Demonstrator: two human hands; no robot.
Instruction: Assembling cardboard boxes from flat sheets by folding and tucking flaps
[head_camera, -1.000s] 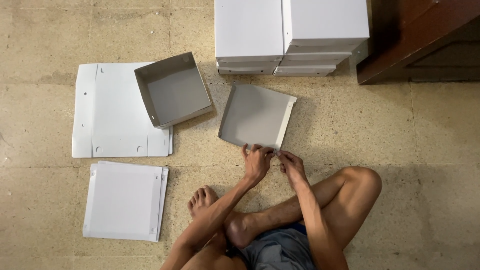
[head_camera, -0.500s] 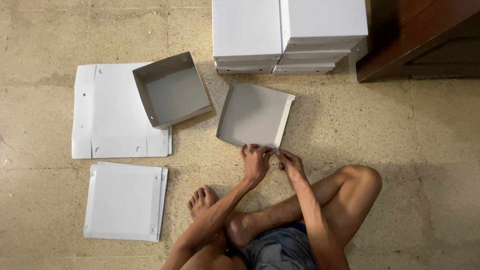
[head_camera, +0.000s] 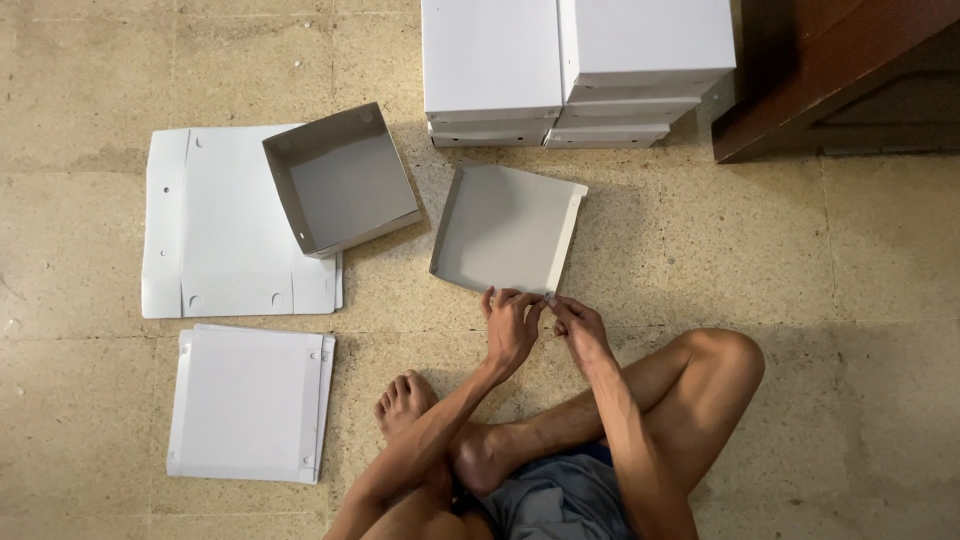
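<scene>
Sitting cross-legged on the floor (head_camera: 880, 300), the person is pinching the near right corner of a half-folded grey cardboard tray (head_camera: 505, 230); left hand (head_camera: 510, 325) and right hand (head_camera: 578, 325) are both grasping that edge, fingertips nearly meeting. The tray is lying straight ahead of both hands, tilted slightly, its long sides running away from the person. Lying alongside: finished open box (head_camera: 345, 180), two flat white blanks (head_camera: 215, 230) (head_camera: 250, 405), stacked white boxes (head_camera: 575, 60).

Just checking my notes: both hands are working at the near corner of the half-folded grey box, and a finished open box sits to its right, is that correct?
Not quite: in the head view the finished open box sits to the left of the half-folded grey box.
</scene>
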